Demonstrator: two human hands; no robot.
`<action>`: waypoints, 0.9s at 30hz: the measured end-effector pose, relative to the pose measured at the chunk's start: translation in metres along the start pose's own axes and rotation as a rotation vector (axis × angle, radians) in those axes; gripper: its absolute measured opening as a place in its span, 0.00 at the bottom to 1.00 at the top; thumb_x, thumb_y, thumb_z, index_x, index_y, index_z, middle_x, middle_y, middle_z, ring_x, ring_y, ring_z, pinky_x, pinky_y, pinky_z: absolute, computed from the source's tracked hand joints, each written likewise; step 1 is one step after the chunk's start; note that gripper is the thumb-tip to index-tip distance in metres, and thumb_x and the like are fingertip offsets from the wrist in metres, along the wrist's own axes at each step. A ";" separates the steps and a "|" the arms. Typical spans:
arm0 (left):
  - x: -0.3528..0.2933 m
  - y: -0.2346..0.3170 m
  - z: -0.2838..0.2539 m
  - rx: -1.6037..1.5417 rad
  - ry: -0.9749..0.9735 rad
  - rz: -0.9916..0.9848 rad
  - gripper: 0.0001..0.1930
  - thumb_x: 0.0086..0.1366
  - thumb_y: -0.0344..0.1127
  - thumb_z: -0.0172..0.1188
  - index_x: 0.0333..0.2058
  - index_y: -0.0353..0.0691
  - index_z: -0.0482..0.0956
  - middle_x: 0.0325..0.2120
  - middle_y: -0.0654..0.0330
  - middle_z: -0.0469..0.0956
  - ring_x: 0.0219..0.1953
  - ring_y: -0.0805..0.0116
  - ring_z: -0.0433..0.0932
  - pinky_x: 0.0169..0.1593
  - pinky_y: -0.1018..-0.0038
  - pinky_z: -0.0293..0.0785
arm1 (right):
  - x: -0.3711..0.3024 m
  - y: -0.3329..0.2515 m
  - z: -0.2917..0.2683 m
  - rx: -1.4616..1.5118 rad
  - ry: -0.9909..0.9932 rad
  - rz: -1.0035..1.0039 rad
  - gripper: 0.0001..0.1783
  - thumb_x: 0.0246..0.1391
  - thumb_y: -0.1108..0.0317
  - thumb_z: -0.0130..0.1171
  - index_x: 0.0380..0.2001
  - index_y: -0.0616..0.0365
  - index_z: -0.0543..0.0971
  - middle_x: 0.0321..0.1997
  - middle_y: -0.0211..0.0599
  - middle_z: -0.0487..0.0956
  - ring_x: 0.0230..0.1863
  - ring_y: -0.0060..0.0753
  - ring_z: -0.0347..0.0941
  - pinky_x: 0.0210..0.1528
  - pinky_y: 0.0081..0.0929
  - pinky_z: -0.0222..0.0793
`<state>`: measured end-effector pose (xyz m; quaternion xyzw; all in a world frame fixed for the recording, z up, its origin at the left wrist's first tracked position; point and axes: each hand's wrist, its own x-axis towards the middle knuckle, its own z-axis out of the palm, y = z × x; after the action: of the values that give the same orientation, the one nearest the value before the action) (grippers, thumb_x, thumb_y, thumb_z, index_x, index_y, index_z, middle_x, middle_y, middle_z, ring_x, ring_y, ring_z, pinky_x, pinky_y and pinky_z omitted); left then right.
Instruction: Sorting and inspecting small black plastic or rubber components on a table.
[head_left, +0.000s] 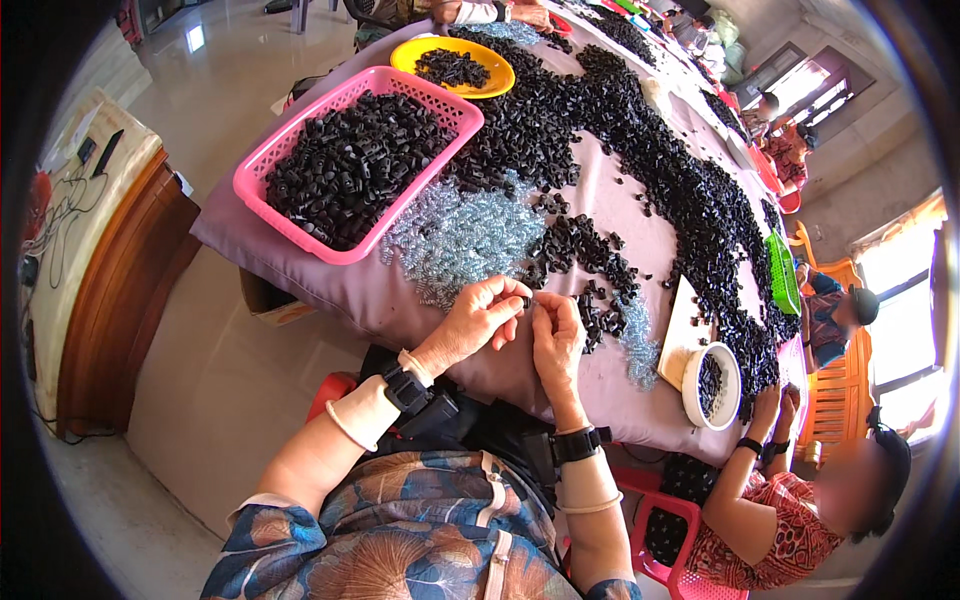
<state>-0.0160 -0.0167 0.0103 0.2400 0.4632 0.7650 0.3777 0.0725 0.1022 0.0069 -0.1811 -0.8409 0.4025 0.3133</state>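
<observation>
My left hand (pixel 478 322) is closed in a pinch on a small black piece (pixel 527 301) that looks like plastic. Close beside it my right hand (pixel 557 342) is also closed, thumb against fingertips; what it holds, if anything, is too small to make out. Both hands are above the near edge of a cloth-covered table (pixel 620 385). Just beyond them lies a heap of small, shiny, pale blue-grey pieces (pixel 465 235). Loose black pieces (pixel 592 255) are scattered past my fingertips.
A pink basket (pixel 262 205) full of black pieces stands left, with a yellow plate (pixel 410 50) behind it. To the right are a white bowl (pixel 691 385), a board (pixel 677 335) and a green basket (pixel 783 275). A co-worker (pixel 765 515) sits at the right; others sit farther along.
</observation>
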 end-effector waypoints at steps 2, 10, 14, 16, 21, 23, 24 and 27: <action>0.000 0.000 0.000 -0.001 -0.005 -0.006 0.07 0.64 0.30 0.48 0.38 0.35 0.71 0.15 0.63 0.71 0.13 0.81 0.66 0.17 0.86 0.63 | 0.000 0.000 0.000 -0.007 0.001 -0.001 0.05 0.48 0.77 0.51 0.30 0.62 0.73 0.28 0.38 0.71 0.27 0.31 0.69 0.29 0.24 0.65; 0.000 0.000 -0.002 -0.001 -0.013 -0.010 0.07 0.64 0.30 0.48 0.38 0.35 0.71 0.15 0.64 0.71 0.14 0.81 0.67 0.17 0.86 0.63 | 0.000 -0.003 0.000 -0.009 -0.006 -0.014 0.04 0.48 0.76 0.52 0.30 0.62 0.74 0.28 0.38 0.71 0.27 0.32 0.69 0.30 0.25 0.65; 0.002 -0.002 -0.003 -0.009 -0.027 -0.010 0.07 0.64 0.30 0.47 0.38 0.35 0.71 0.17 0.64 0.71 0.15 0.81 0.68 0.17 0.86 0.64 | 0.000 -0.003 -0.001 -0.032 0.011 -0.043 0.05 0.48 0.77 0.52 0.30 0.62 0.74 0.28 0.38 0.71 0.28 0.33 0.69 0.30 0.25 0.65; 0.002 -0.002 -0.004 -0.009 -0.029 -0.009 0.07 0.64 0.30 0.47 0.38 0.35 0.71 0.17 0.64 0.71 0.15 0.81 0.68 0.17 0.86 0.65 | 0.000 -0.003 -0.001 -0.031 0.009 -0.043 0.05 0.48 0.77 0.51 0.30 0.62 0.74 0.28 0.38 0.71 0.28 0.33 0.69 0.30 0.25 0.65; 0.004 -0.007 -0.007 -0.127 -0.015 -0.015 0.07 0.64 0.30 0.47 0.38 0.35 0.71 0.22 0.62 0.72 0.17 0.80 0.69 0.18 0.85 0.65 | -0.001 -0.003 -0.001 -0.042 0.001 -0.028 0.05 0.48 0.77 0.51 0.31 0.62 0.74 0.28 0.38 0.71 0.28 0.32 0.69 0.31 0.24 0.65; 0.005 -0.008 -0.010 -0.230 -0.004 -0.030 0.08 0.64 0.30 0.47 0.39 0.35 0.71 0.24 0.61 0.72 0.18 0.79 0.70 0.18 0.85 0.66 | -0.001 -0.004 -0.001 -0.013 0.000 -0.014 0.05 0.48 0.77 0.51 0.31 0.62 0.73 0.28 0.38 0.71 0.28 0.31 0.69 0.31 0.23 0.66; 0.005 -0.008 -0.011 -0.334 0.006 -0.044 0.08 0.64 0.30 0.47 0.39 0.35 0.71 0.26 0.60 0.73 0.19 0.78 0.70 0.18 0.84 0.66 | -0.001 -0.003 -0.001 -0.013 0.001 -0.013 0.05 0.48 0.77 0.51 0.31 0.62 0.73 0.28 0.38 0.71 0.28 0.31 0.69 0.31 0.23 0.66; 0.006 -0.009 -0.013 -0.362 -0.016 -0.037 0.08 0.64 0.30 0.47 0.40 0.35 0.71 0.27 0.59 0.73 0.19 0.77 0.71 0.18 0.83 0.67 | -0.001 -0.003 0.000 -0.015 -0.005 -0.006 0.05 0.48 0.78 0.51 0.31 0.63 0.73 0.28 0.37 0.71 0.27 0.29 0.69 0.31 0.23 0.67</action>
<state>-0.0258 -0.0162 -0.0038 0.1654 0.3192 0.8270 0.4322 0.0733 0.0998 0.0084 -0.1800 -0.8452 0.3955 0.3112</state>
